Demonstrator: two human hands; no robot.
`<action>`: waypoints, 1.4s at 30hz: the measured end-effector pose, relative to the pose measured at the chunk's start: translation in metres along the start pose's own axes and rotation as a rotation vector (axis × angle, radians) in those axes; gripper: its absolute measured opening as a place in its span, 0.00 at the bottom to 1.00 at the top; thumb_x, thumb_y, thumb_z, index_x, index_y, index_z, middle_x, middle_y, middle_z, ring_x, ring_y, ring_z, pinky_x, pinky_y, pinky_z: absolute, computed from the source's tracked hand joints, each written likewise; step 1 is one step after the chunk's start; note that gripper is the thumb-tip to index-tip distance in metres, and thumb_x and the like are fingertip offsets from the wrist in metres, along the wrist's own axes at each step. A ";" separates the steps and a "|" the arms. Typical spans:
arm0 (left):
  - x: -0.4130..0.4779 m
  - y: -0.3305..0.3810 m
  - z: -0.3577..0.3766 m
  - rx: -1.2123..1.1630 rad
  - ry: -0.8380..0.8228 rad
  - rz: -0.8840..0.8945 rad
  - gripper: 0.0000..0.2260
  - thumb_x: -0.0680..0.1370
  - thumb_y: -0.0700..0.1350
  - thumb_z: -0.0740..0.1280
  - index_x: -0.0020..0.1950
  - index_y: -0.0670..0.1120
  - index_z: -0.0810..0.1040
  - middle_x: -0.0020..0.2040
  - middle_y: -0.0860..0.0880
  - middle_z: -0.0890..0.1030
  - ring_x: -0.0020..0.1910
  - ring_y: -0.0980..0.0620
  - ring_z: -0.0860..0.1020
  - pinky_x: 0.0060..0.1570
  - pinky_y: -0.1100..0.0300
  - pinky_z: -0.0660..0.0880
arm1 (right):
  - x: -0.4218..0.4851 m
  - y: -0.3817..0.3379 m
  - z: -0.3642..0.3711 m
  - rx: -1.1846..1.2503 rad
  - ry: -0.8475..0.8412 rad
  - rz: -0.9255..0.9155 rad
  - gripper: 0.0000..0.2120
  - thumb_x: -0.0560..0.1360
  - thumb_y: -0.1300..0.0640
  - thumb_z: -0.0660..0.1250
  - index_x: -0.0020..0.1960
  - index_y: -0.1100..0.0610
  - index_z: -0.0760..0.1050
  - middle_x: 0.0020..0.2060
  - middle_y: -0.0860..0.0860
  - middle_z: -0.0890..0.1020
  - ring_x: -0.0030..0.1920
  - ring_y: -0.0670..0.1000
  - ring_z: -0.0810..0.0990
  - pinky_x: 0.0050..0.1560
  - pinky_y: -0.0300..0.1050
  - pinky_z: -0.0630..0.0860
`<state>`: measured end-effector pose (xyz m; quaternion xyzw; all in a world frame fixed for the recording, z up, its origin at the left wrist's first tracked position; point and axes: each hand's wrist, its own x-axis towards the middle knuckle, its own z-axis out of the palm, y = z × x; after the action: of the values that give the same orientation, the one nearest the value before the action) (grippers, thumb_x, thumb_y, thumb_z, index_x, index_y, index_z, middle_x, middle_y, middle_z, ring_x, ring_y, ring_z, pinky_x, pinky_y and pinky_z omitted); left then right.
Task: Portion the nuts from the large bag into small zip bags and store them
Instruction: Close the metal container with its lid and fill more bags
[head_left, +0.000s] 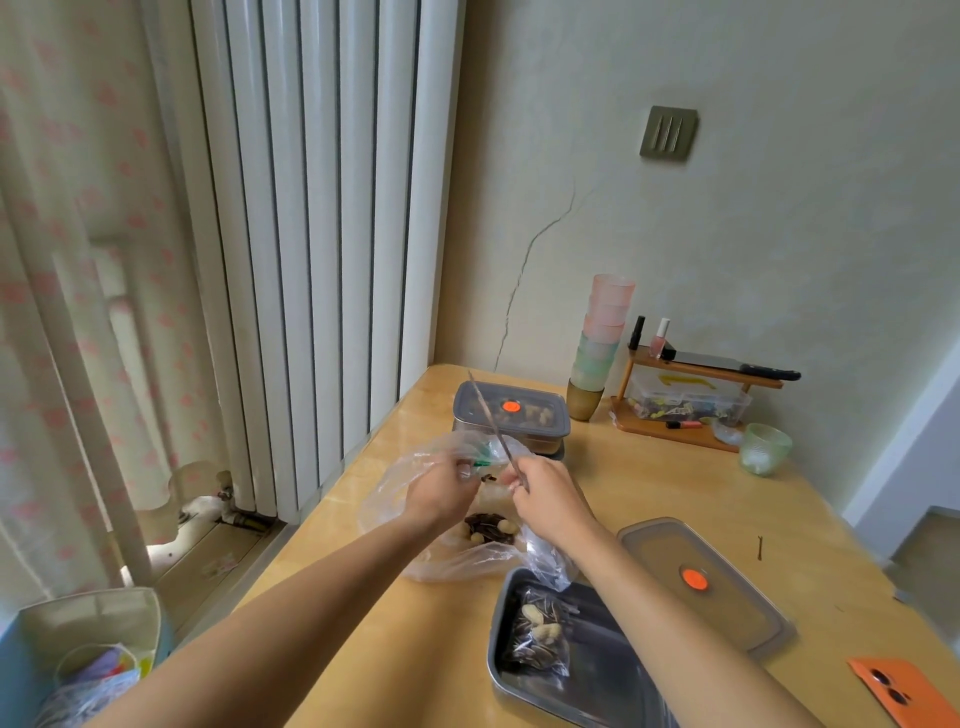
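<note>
Mixed nuts (488, 527), pale peanuts in the shell among dark seeds, lie in a heap inside the large crumpled clear plastic bag (395, 499), which rests on the yellow wooden table (675, 483). Both hands work over the bag's mouth. The left hand (439, 493) has its fingers curled round a green-edged clear film (483, 457), apparently the mouth of a small zip bag, though this cannot be confirmed. The right hand (550, 499) pinches the lower end of a thin grey rod (488, 415) that slants up and away; its nature cannot be told. Nearer the person, an open steel tray (613, 670) holds one filled small zip bag (537, 639); its grey lid with an orange dot (727, 587) lies just beside it. A second, closed lidded container (511, 410) stands beyond the large bag. Assessment: a further portion is being filled, with one portion already stored. The next move calls for holding the small mouth open and steady, so that nuts drop inside rather than onto the table.
</note>
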<state>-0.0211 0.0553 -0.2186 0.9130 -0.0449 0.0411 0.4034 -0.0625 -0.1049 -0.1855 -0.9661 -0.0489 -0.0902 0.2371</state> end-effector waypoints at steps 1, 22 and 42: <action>0.000 0.000 0.001 0.025 -0.015 -0.013 0.16 0.82 0.50 0.62 0.70 0.51 0.76 0.58 0.49 0.84 0.57 0.45 0.81 0.56 0.55 0.74 | 0.001 0.000 0.001 -0.021 0.000 0.000 0.11 0.80 0.62 0.61 0.55 0.53 0.81 0.56 0.50 0.82 0.56 0.53 0.80 0.58 0.54 0.80; 0.002 -0.009 0.004 -0.364 -0.135 -0.028 0.08 0.80 0.38 0.70 0.57 0.47 0.83 0.53 0.44 0.84 0.38 0.50 0.78 0.36 0.57 0.76 | 0.001 -0.004 0.013 -0.046 0.167 0.019 0.06 0.80 0.56 0.69 0.45 0.52 0.83 0.44 0.49 0.82 0.45 0.54 0.80 0.44 0.48 0.79; -0.005 -0.010 -0.011 -0.298 -0.101 0.226 0.05 0.79 0.49 0.73 0.52 0.51 0.86 0.46 0.55 0.86 0.47 0.62 0.81 0.44 0.66 0.72 | 0.004 0.003 0.017 0.004 0.190 -0.076 0.02 0.78 0.56 0.71 0.48 0.53 0.82 0.45 0.48 0.80 0.47 0.51 0.79 0.48 0.52 0.80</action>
<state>-0.0256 0.0706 -0.2191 0.8331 -0.1728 0.0330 0.5243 -0.0552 -0.0991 -0.2008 -0.9502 -0.0629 -0.1900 0.2391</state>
